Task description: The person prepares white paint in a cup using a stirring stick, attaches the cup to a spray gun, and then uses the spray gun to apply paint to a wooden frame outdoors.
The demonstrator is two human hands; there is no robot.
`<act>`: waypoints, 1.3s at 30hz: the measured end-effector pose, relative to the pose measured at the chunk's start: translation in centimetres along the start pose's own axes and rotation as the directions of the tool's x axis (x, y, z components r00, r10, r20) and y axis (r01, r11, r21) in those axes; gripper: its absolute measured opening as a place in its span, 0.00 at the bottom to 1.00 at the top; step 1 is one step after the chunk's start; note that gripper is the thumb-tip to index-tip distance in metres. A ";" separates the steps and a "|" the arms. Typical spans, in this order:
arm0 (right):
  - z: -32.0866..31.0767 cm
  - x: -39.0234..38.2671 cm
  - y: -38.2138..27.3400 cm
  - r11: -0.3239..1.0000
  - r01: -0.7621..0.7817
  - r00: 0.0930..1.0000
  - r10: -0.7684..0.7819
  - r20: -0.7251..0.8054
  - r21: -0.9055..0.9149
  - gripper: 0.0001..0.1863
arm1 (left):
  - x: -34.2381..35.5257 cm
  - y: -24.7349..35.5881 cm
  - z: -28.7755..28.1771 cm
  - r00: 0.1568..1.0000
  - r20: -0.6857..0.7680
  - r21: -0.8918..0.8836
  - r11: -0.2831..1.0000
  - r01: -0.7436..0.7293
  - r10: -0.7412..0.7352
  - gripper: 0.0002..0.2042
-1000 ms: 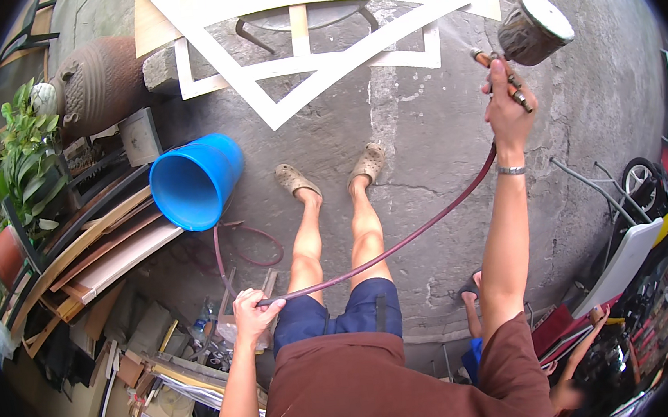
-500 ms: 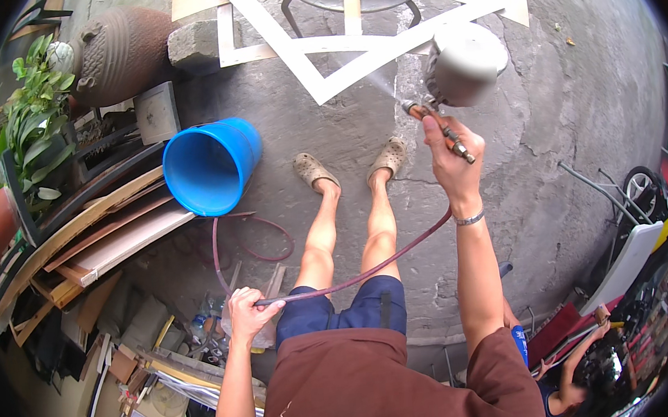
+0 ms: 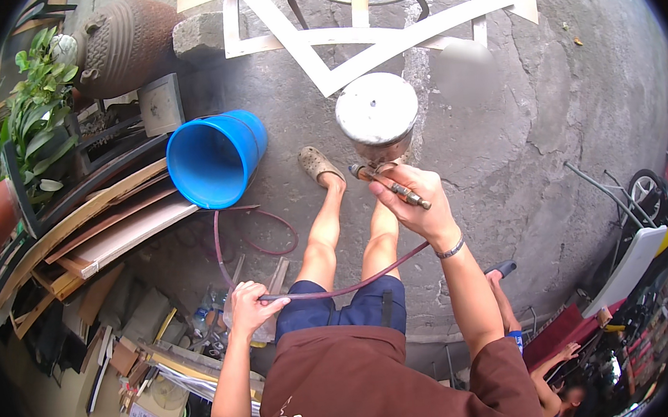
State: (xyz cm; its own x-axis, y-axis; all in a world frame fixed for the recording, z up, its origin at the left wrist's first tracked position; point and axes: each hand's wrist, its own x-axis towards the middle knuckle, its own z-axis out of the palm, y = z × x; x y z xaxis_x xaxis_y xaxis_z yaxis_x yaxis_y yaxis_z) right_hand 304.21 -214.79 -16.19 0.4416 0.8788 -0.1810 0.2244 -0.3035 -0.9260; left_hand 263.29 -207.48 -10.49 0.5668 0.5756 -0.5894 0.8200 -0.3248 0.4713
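My right hand (image 3: 415, 198) is closed around a spray gun (image 3: 405, 191), held out in front of my legs. A round cup with a white lid (image 3: 375, 107) sits at the gun's far side. My left hand (image 3: 251, 307), lower and nearer my body, grips a reddish-purple hose (image 3: 333, 292). That hose runs across my shorts toward my right wrist, and another length loops on the ground by the blue bucket. Beyond the cup lies an angled white frame (image 3: 415, 44), its corner pointing toward me. Part of the gun's body is hidden by my fingers.
A blue bucket (image 3: 259, 140) lies tipped at the left, beside stacked boards (image 3: 128, 232). Behind are a large clay jar (image 3: 129, 48), a concrete block (image 3: 199, 37) and plants (image 3: 30, 130). At right stand a metal rack (image 3: 603, 187) and another person's arm (image 3: 547, 376).
My right hand has swung left and toward me with the spray gun. The mist seen earlier at its nozzle no longer shows. My left hand keeps its hold on the hose.
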 end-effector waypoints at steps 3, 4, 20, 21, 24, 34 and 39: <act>-2.6 0.7 0.7 0.997 -0.038 0.997 0.034 -0.065 -0.064 0.09 | 0.2 0.8 0.6 1.000 0.018 -0.004 1.000 0.008 -0.008 0.29; -3.6 1.0 1.0 0.994 -0.075 0.994 0.067 -0.089 -0.084 0.09 | 0.2 1.2 0.9 1.000 0.025 -0.007 1.000 0.014 -0.014 0.29; -24.7 9.3 13.4 0.992 -0.099 0.763 0.025 -0.646 -0.077 0.16 | 3.6 12.3 5.4 0.991 0.029 -0.205 0.970 0.134 -0.131 0.26; -26.0 9.8 14.1 0.988 -0.138 0.739 0.052 -0.672 -0.075 0.16 | 3.8 12.9 5.7 0.988 0.036 -0.218 0.964 0.152 -0.148 0.25; -29.5 11.1 15.5 0.974 -0.176 0.702 0.021 -0.712 -0.144 0.16 | 4.5 14.2 6.3 0.982 0.042 -0.252 0.949 0.191 -0.186 0.25; -33.5 14.0 10.3 0.963 -0.198 0.598 -0.031 -0.801 -0.185 0.22 | 5.4 15.0 5.2 0.986 0.037 -0.130 0.977 0.169 -0.166 0.26; -32.5 18.0 5.0 0.965 -0.140 0.646 -0.081 -0.759 -0.222 0.23 | 5.6 15.7 3.3 0.978 -0.154 -0.037 0.990 0.136 -0.140 0.20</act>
State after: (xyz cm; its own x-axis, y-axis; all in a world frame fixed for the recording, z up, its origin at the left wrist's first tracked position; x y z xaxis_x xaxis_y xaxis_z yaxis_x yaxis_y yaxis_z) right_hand 341.51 -212.47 -13.31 0.9264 0.3130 0.2095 0.3478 -0.4977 -0.7946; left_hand 279.57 -211.79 -8.58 0.4275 0.7238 -0.5417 0.8858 -0.2156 0.4110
